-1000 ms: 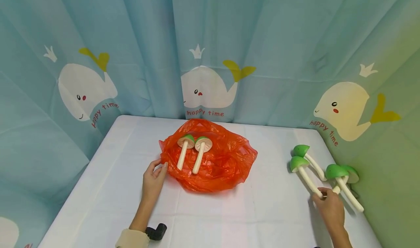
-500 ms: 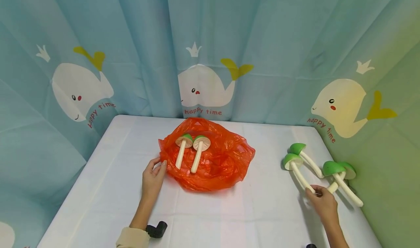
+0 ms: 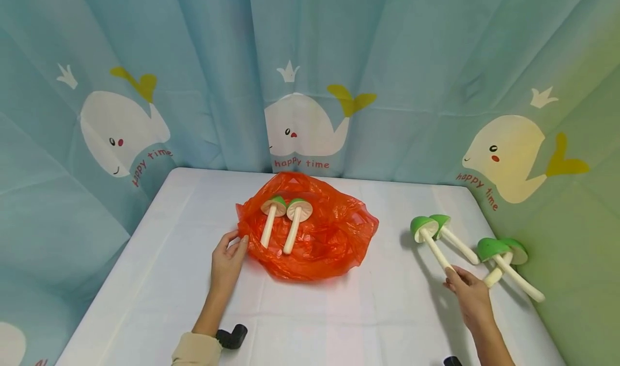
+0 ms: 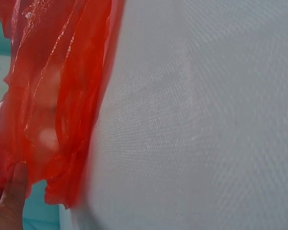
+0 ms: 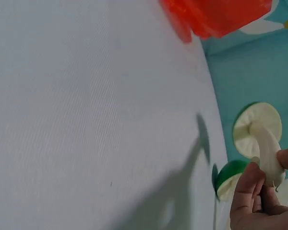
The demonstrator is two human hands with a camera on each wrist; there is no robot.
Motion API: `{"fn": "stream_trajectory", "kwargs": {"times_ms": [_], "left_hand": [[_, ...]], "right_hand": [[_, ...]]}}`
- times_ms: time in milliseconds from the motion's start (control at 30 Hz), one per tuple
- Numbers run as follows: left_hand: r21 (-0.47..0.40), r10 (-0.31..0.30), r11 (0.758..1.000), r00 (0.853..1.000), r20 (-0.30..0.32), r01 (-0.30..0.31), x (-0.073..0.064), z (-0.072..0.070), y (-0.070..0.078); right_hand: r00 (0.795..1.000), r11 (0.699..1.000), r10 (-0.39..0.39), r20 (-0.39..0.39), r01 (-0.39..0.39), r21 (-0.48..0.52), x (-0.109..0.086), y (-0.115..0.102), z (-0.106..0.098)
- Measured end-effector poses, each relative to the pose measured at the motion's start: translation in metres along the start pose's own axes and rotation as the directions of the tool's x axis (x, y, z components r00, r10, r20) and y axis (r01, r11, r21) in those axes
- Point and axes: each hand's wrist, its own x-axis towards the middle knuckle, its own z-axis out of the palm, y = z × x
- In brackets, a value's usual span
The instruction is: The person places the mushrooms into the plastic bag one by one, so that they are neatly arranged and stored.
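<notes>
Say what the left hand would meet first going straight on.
The red plastic bag: its left edge lies at the fingertips of the left hand, which seems to pinch it. Past that edge, depth is hard to judge.

Hd cam high, wrist cams close, bag (image 3: 339, 234) common

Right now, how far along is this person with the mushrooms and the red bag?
Apparently done: two green-capped mushrooms lie on the red plastic bag. In hand: the right hand holds a third mushroom by its stem, while the left hand pinches the bag's edge. Probably left: three more mushrooms at the table's right side.
</notes>
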Motion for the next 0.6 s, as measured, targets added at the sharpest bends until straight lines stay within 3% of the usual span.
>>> {"fn": "stream_trajectory", "kwargs": {"times_ms": [100,233,367,600], "left_hand": [[0.003,0.003,1.0,1.0,0.003,-0.003,0.0,0.0,0.0],[-0.004,0.004,1.0,1.0,-0.001,-0.004,0.0,0.0,0.0],[0.002,0.004,1.0,1.0,-0.004,-0.004,0.0,-0.001,0.0],[0.006,0.0,1.0,1.0,-0.002,0.0,0.001,-0.002,-0.001]], "right_hand": [[0.999,0.976,0.033,0.024,-0.038,0.213,-0.003,-0.007,0.005],[0.997,0.884,-0.001,0.079,-0.036,0.466,-0.008,-0.016,0.014],[0.993,0.825,-0.081,0.086,0.018,0.565,-0.013,-0.024,0.027],[0.982,0.779,-0.178,0.071,0.096,0.619,-0.022,-0.035,0.049]]}}
